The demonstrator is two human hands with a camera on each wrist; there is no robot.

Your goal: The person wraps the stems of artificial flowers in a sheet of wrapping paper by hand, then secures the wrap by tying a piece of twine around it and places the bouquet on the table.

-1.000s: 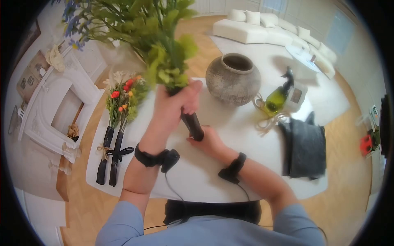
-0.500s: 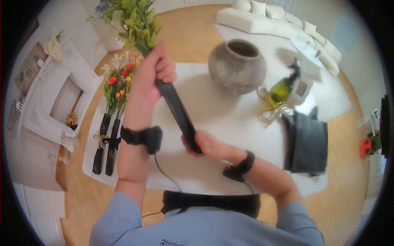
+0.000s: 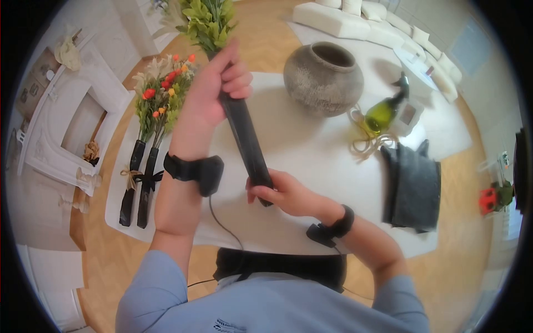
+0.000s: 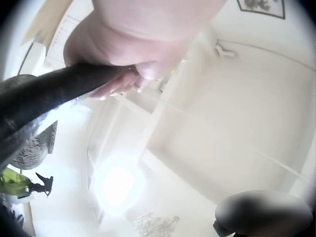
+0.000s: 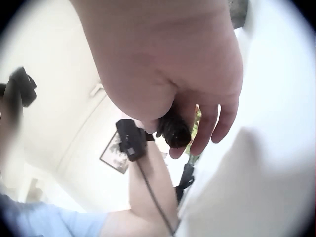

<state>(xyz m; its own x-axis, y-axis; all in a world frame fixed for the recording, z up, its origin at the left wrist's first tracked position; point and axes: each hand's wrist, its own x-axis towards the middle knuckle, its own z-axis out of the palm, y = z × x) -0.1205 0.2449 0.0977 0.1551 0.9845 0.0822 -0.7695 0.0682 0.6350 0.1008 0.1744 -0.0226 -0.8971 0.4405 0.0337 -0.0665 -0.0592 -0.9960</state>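
Observation:
A bouquet [image 3: 208,25] with leafy green stems is held aslant over the white table [image 3: 316,183], its stems in a long black wrap [image 3: 244,141]. My left hand [image 3: 216,91] grips the wrap's upper end, just under the leaves. Lower down, my right hand [image 3: 291,191] holds the wrap's bottom end between thumb and fingers. In the right wrist view the dark tip of the wrap [image 5: 177,136] pokes out between thumb and fingers. The left wrist view shows the wrap [image 4: 54,94] running out from under the palm.
Two black-wrapped bouquets [image 3: 147,191] with bows lie at the table's left. A round grey pot [image 3: 325,83] stands at the back. To the right are a green spray bottle [image 3: 382,115], twine [image 3: 366,147], a small white box [image 3: 409,116] and black sheets [image 3: 413,191].
The bouquet swung left and its leafy top moved away from me, showing more of the wrap. My left hand stayed near the leaves; my right hand now holds the bottom end.

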